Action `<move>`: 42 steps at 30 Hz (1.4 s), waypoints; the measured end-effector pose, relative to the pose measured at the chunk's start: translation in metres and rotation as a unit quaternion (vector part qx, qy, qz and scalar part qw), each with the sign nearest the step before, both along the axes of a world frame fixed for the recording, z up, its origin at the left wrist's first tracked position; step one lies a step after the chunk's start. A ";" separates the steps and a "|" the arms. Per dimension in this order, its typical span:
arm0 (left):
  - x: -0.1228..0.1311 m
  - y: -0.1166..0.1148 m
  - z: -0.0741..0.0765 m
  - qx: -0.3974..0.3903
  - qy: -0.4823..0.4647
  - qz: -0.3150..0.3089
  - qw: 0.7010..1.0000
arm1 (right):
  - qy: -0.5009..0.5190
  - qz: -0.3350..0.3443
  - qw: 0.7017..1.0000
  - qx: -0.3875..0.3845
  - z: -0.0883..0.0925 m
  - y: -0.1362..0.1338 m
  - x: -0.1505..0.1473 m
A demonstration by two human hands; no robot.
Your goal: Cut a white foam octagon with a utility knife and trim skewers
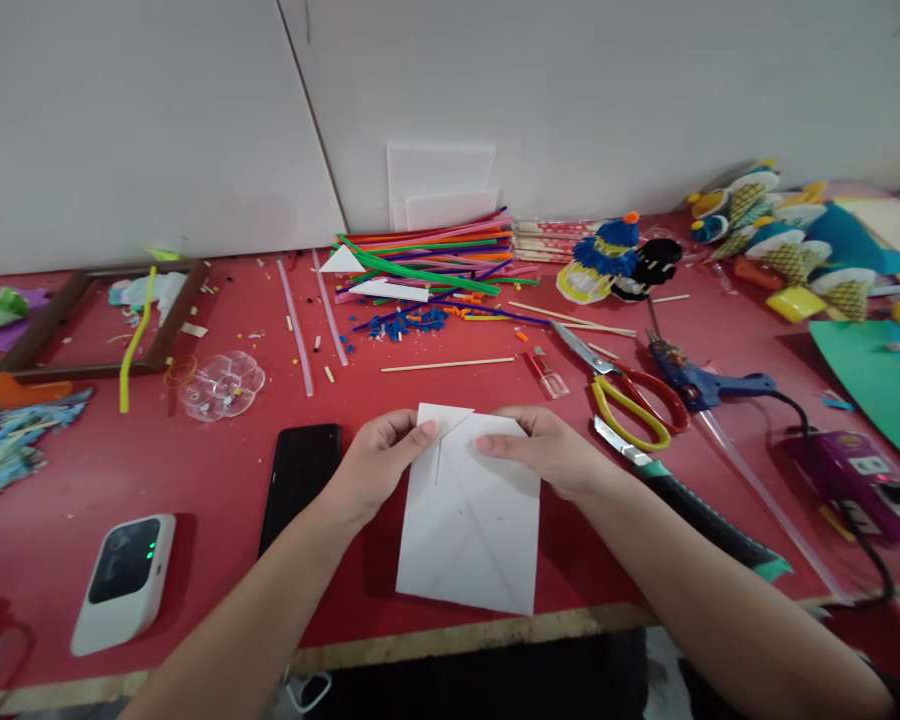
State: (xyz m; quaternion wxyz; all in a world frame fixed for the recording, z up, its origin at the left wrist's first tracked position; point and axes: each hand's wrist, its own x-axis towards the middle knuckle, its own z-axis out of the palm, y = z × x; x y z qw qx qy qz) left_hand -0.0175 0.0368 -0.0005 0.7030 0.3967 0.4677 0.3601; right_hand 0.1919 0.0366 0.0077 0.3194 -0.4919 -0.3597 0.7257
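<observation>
A white sheet of paper [469,540] with faint crease lines and pencil marks is held over the front of the red table. My left hand [386,455] pinches its upper left part, thumb on top and fingers behind. At the upper right, my right hand [544,450] grips the same sheet, its thumb lying across the face. A thin slanted line or edge shows near the top between the thumbs. The fingers behind the paper are hidden. Left of my left hand lies a black phone [300,480]. Beyond my right hand are yellow-and-red-handled scissors [630,400] and a utility knife [690,510].
Colourful pipe cleaners [427,260] lie at the back, with white paper scraps on them. A blue glue gun [709,385] and its cable are at right, near a purple power box [862,485]. At left are a wooden frame [52,320] and a white device [124,585].
</observation>
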 end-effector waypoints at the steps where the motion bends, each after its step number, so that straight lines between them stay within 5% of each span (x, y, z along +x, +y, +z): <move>1: 0.000 0.000 0.000 0.002 0.001 -0.002 1.000 | 0.000 -0.001 1.000 -0.001 0.000 0.000 0.000; 7: 0.000 -0.002 0.000 0.017 0.025 -0.011 0.999 | -0.012 0.004 1.000 0.001 -0.002 0.000 0.000; 11: 0.002 -0.004 -0.001 0.114 0.067 0.094 0.987 | -0.065 -0.108 0.988 0.089 -0.010 -0.003 0.006; 13: 0.001 -0.005 -0.002 0.194 0.103 0.178 0.959 | -0.149 -0.233 0.932 0.233 -0.012 -0.007 0.011; 15: 0.000 -0.007 -0.003 0.253 0.126 0.211 0.936 | -0.245 -0.285 0.821 0.430 -0.012 -0.013 0.013; 18: 0.000 -0.013 -0.002 0.260 0.033 0.079 0.962 | -0.334 -0.168 0.660 0.652 -0.010 -0.020 0.005; 20: 0.002 -0.017 0.000 0.212 -0.049 -0.050 0.975 | -0.351 -0.035 0.625 0.696 -0.009 -0.023 -0.005; 22: 0.006 -0.020 0.001 0.160 -0.047 -0.075 0.983 | -0.335 0.073 0.631 0.696 -0.008 -0.023 -0.012; 24: 0.008 -0.018 0.000 0.127 -0.003 0.011 0.992 | -0.293 0.109 0.649 0.694 -0.008 -0.023 -0.014; 27: 0.009 -0.010 -0.001 0.096 0.020 0.149 0.984 | -0.277 0.006 0.661 0.698 -0.005 -0.020 -0.009; 30: 0.008 -0.005 0.001 0.054 0.010 0.178 0.982 | -0.344 -0.104 0.657 0.663 -0.001 -0.017 -0.001; 32: 0.006 -0.004 0.004 0.036 0.021 0.169 0.985 | -0.373 -0.134 0.682 0.615 0.001 -0.015 0.002; 35: 0.004 -0.004 0.008 0.000 0.056 0.095 0.994 | -0.360 -0.137 0.784 0.486 0.005 -0.012 0.007; 38: 0.001 -0.004 0.013 -0.030 0.073 -0.001 0.997 | -0.254 -0.048 0.915 0.309 0.007 -0.010 0.011; 40: -0.001 -0.004 0.015 -0.032 0.075 -0.053 0.995 | -0.171 0.039 0.962 0.211 0.007 -0.008 0.013; 42: -0.002 -0.004 0.016 -0.035 0.076 -0.110 0.990 | -0.113 0.096 0.978 0.145 0.007 -0.007 0.013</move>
